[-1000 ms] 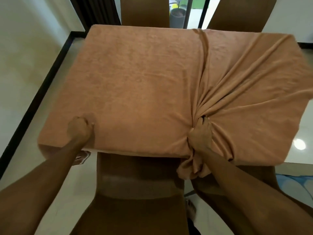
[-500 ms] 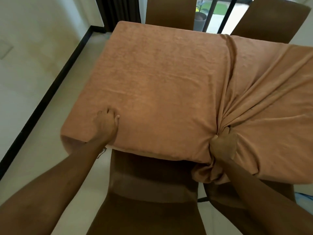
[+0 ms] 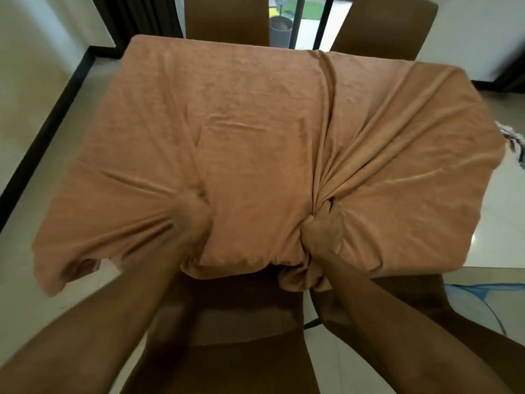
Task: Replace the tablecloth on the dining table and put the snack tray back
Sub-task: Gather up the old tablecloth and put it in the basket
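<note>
While both arms reach forward over the brown chair (image 3: pixel 227 331) pushed in at the near side, the person gathers the tablecloth (image 3: pixel 255 123) toward themselves, and it looks to me like the step of pulling the old cloth off before a fresh one goes on. The right hand (image 3: pixel 322 231) sits at the near edge of the table, fist closed tight around a thick bunch of fabric; a wad of it hangs below the fist, and deep folds fan out from the knuckles across the right half of the cloth. That grip seems meant to drag the far right corner inward. The left hand (image 3: pixel 191 214) is blurred, so I cannot tell exactly how its fingers curl, but it presses on or clutches the cloth just inside the near edge, and creases run from it toward the loose left corner, which droops off the table. Farther out, the cloth lies flatter over the table's left and middle, covering it up to the far edge. Beyond stand two more chairs (image 3: pixel 227 21) and a glass door with a plant pot (image 3: pixel 280 29) outside. No snack tray shows anywhere.
</note>
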`<state>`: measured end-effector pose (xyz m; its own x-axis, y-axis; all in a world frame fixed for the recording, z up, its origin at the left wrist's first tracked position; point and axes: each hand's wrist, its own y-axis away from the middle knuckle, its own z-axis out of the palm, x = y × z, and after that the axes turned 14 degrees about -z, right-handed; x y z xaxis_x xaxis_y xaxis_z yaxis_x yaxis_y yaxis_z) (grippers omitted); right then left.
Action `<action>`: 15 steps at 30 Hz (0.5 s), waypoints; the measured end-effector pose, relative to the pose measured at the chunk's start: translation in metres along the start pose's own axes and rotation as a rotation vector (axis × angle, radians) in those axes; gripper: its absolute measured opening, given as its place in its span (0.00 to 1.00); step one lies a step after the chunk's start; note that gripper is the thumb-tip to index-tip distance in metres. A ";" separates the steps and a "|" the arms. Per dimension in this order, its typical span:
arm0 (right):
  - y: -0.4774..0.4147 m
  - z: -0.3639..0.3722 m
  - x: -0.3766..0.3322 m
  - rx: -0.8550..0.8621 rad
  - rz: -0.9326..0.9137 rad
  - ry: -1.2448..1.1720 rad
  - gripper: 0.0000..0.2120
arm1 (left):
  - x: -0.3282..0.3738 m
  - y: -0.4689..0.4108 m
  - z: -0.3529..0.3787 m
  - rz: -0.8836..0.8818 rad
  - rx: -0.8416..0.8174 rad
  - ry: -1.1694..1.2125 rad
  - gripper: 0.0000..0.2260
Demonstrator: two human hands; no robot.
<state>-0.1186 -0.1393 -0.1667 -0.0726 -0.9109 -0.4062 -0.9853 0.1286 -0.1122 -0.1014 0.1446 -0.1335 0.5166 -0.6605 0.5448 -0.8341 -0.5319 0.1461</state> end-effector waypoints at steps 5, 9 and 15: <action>-0.001 0.000 0.001 0.002 -0.031 0.000 0.24 | 0.096 0.073 0.068 0.040 -0.295 0.084 0.09; -0.002 -0.002 0.002 -0.004 -0.027 -0.010 0.24 | 0.102 0.082 0.079 0.160 -0.449 0.138 0.10; 0.001 -0.005 0.001 0.003 -0.033 0.003 0.26 | -0.016 0.030 0.008 0.204 -0.023 0.022 0.15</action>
<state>-0.1206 -0.1421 -0.1623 -0.0408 -0.9156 -0.3999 -0.9867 0.1000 -0.1282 -0.1331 0.1353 -0.1450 0.3328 -0.7413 0.5829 -0.9252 -0.3761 0.0500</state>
